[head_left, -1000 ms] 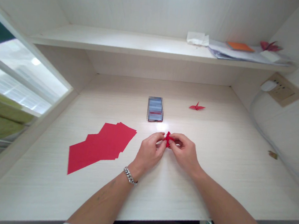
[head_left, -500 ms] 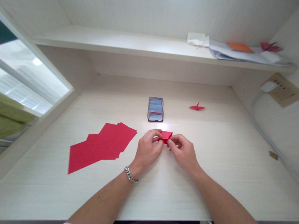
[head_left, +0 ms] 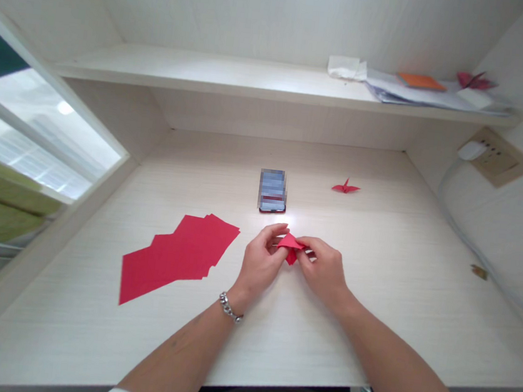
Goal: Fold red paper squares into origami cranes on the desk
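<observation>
A small piece of folded red paper (head_left: 291, 242) is between my two hands, just above or on the desk; I cannot tell which. Its top forms a peak, and a narrower part points down toward me. My left hand (head_left: 264, 251) pinches its left side, with the index finger raised behind it. On its right side, my right hand (head_left: 324, 263) grips the edge between thumb and fingers. Fingertips hide parts of both edges. A silver chain bracelet (head_left: 230, 307) circles my left wrist.
Fanned red paper sheets (head_left: 177, 249) lie on the left of the desk (head_left: 169, 343). A phone (head_left: 273, 191) lies beyond my hands, with a red paper crane (head_left: 346, 187) to its right. A shelf (head_left: 209, 70) holds papers (head_left: 424, 96). A cable (head_left: 456, 224) hangs from the wall socket (head_left: 499, 160).
The folded red paper has turned and changed from a flat-topped, boxy shape to a peaked one with a part pointing down. My hands have shifted slightly around it.
</observation>
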A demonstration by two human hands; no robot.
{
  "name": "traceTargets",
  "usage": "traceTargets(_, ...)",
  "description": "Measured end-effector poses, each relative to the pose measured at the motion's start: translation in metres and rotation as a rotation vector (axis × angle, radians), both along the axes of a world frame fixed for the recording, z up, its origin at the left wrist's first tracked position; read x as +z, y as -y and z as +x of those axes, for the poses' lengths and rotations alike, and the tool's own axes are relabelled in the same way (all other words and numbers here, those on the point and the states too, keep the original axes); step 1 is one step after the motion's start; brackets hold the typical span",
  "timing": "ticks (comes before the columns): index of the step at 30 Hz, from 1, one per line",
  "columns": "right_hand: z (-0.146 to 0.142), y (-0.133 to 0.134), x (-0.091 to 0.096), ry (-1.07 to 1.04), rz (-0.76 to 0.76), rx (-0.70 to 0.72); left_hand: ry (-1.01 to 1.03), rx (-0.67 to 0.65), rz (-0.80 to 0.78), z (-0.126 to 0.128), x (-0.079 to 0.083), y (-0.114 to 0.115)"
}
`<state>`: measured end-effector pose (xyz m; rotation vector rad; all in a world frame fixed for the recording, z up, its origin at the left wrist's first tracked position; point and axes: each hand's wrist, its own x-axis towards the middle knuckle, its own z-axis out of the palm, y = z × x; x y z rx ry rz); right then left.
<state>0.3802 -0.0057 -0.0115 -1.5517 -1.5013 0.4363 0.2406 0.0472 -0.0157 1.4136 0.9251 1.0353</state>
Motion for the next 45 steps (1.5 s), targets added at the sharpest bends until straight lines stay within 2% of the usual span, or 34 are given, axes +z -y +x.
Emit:
traceTargets(8,-0.003,0.004,0.002,0.321,0.001,-0.059,-0.139,0.007,0.049,0.002,0.0,0.002)
traceTargets(12,-0.006,0.005,0.002,0.391,0.072,-0.052,-0.149,0.044,0.056,0.001,0.004,0.002)
traceTargets(16,-0.009,0.004,0.002,0.372,0.201,-0.03,-0.119,0.067,0.034,0.002,0.005,0.003)
traceTargets(20,-0.011,0.003,0.003,0.357,0.254,-0.045,-0.093,0.083,0.02,0.003,0.004,0.004)
traceTargets(27,-0.013,0.003,0.008,0.353,0.179,-0.105,-0.169,0.088,0.094,0.003,0.002,0.007)
traceTargets(32,-0.01,0.0,0.008,0.354,0.118,-0.068,-0.299,0.074,0.18,0.002,0.007,0.007)
traceTargets(38,-0.006,-0.004,0.007,0.197,0.035,-0.105,-0.348,0.046,0.186,0.001,0.006,0.006)
traceTargets(41,-0.005,-0.004,0.006,0.196,0.06,-0.12,-0.34,0.056,0.177,0.002,0.004,0.004)
traceTargets(45,-0.006,-0.002,0.004,0.295,0.125,-0.112,-0.304,0.079,0.139,0.005,0.003,0.003)
